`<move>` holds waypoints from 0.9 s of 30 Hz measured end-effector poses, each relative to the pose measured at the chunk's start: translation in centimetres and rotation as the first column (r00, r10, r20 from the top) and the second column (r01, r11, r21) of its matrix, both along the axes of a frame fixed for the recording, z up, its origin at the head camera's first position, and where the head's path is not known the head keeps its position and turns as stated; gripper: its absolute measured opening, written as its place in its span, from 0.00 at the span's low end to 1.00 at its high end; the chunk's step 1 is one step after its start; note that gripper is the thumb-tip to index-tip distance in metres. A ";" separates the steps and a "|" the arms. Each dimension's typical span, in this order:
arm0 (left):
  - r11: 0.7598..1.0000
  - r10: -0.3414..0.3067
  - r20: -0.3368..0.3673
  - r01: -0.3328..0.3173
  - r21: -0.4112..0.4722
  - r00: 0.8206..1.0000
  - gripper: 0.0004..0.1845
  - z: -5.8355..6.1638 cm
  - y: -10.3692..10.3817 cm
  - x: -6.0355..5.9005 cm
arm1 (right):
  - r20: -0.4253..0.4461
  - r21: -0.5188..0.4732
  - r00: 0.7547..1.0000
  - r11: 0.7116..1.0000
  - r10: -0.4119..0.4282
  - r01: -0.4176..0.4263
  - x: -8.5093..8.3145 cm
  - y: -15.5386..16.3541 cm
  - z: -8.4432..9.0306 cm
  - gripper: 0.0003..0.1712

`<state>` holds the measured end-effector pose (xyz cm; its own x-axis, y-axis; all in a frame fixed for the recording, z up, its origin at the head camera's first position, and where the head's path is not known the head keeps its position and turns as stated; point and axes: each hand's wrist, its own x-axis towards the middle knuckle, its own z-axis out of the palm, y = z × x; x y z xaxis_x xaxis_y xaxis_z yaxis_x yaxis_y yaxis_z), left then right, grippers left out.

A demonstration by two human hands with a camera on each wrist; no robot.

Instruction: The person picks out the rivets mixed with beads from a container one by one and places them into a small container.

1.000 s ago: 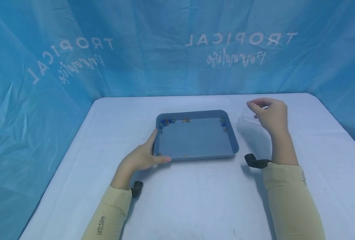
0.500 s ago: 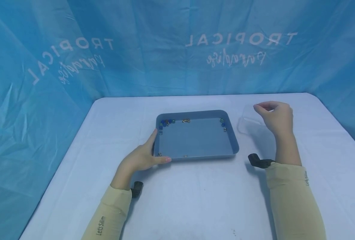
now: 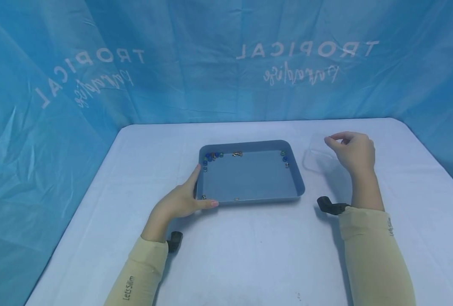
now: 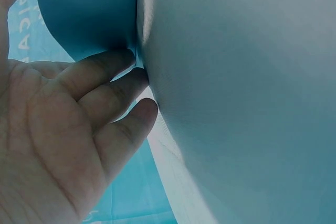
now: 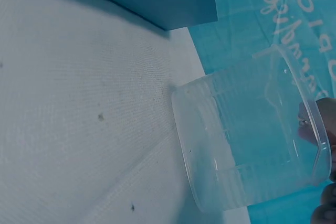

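Note:
My left hand [image 3: 180, 197] holds a blue-grey tray [image 3: 253, 178] at its near left corner, thumb along the front wall and index finger up the left side. In the left wrist view the other fingers [image 4: 121, 98] reach under beside the tray wall [image 4: 86, 14]. Small blue, green and gold beads [image 3: 209, 156] lie mostly along the tray's edges. My right hand [image 3: 352, 151] is over a clear plastic container [image 5: 236, 135] right of the tray. Its thumb and fingertips pinch at rim height, where a tiny shiny piece [image 5: 303, 123] shows through the clear wall.
A white cloth [image 3: 249, 255] covers the table. Blue printed curtains [image 3: 219, 85] hang behind it and on both sides. Dark wrist mounts [image 3: 327, 206] stick out from both sleeves.
My right hand has moved a little to the right and down over the clear container, its fingertips still pinched. The left hand and the tray have stayed put.

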<state>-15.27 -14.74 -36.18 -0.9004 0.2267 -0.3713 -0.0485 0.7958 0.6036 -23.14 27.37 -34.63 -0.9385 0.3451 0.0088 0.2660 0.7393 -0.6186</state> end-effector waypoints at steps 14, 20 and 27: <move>1.000 0.007 -0.001 -0.007 -0.005 1.000 0.69 0.0 0.1 -0.1 | 0.068 0.003 0.998 1.000 0.015 -0.015 -0.2 0.5 -0.2 0.39; 1.000 0.008 0.003 -0.008 -0.015 1.000 0.68 0.0 0.1 -0.2 | 0.014 -0.006 0.999 1.000 0.030 -0.030 -0.3 0.2 0.0 0.38; 1.000 0.003 -0.006 -0.003 -0.023 1.000 0.68 0.0 0.1 -0.1 | -0.145 0.057 0.966 0.976 0.216 -0.209 0.0 -2.6 1.0 0.28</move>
